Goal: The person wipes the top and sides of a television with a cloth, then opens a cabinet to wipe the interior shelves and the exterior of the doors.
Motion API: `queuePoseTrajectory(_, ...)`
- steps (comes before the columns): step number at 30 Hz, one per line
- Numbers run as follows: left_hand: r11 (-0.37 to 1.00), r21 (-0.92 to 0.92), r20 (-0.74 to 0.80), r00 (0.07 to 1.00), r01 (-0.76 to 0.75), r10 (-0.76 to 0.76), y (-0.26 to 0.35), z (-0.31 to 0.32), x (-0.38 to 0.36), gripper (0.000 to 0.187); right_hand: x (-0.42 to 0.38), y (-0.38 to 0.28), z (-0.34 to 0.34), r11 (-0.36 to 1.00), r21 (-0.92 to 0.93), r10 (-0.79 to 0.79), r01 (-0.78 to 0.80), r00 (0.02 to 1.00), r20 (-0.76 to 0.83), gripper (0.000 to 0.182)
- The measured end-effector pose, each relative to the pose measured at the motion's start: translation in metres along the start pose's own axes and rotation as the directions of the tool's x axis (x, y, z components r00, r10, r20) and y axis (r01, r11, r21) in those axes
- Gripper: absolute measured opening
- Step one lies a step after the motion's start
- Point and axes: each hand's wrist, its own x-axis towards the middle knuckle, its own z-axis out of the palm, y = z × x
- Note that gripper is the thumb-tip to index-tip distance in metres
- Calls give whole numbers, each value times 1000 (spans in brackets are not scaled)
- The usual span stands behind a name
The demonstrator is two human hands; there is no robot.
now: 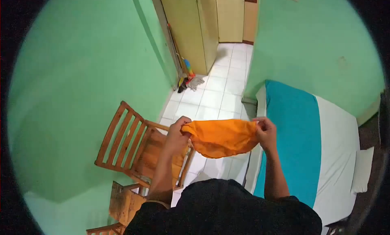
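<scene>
An orange cloth (223, 138) is stretched between my two hands, in front of my black shirt and above the tiled floor. Its top edge runs nearly straight, while the lower part sags in a curve. My left hand (177, 133) grips the left end, fingers closed on the fabric. At the opposite end, my right hand (265, 132) pinches the corner between thumb and fingers.
A wooden armchair (152, 151) and a small wooden table (125, 203) stand at the left. To the right is a bed (293, 141) with a teal and white cover and a pillow (362, 170). Mops (191, 78) lean by a cabinet (185, 31).
</scene>
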Motion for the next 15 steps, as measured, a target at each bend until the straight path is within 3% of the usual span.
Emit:
queuePoseTrajectory(1, 995, -74, -75, 995, -73, 68, 1, -2, 11, 26, 10, -1, 1, 994, -111, 30, -18, 994, 108, 12)
queuePoseTrajectory(4, 966, -1, -370, 898, -258, 239, -7, -7, 52, 24, 48, -10, 10, 988, -145, -29, 53, 987, 160, 14)
queuePoseTrajectory(7, 901, -225, -476, 849, -370, 230, -43, -17, 103, 21, 86, 6, 18, 959, -26, -281, 283, 959, 47, 14)
queuePoseTrajectory(8, 886, -190, -503, 817, -423, 282, -45, -18, 122, 20, 101, 14, 29, 937, 13, -346, 349, 931, -117, 10)
queuePoseTrajectory(10, 869, -60, -517, 760, -491, 394, -46, -17, 159, 18, 136, 18, 40, 897, 93, -393, 431, 877, -276, 7)
queuePoseTrajectory(11, 873, -28, -510, 758, -486, 406, -56, -21, 166, 18, 139, 23, 44, 881, -41, -461, 471, 838, -291, 7)
queuePoseTrajectory(12, 874, 8, -504, 753, -486, 424, -62, -23, 174, 17, 143, 27, 49, 876, -52, -473, 480, 830, -296, 7)
queuePoseTrajectory(14, 874, -73, -510, 772, -480, 381, -63, -28, 212, 12, 179, 30, 62, 744, -149, -656, 652, 667, -354, 7)
queuePoseTrajectory(15, 837, -221, -527, 783, -500, 329, -60, -33, 236, 10, 199, 30, 68, 746, -157, -654, 647, 668, -355, 7)
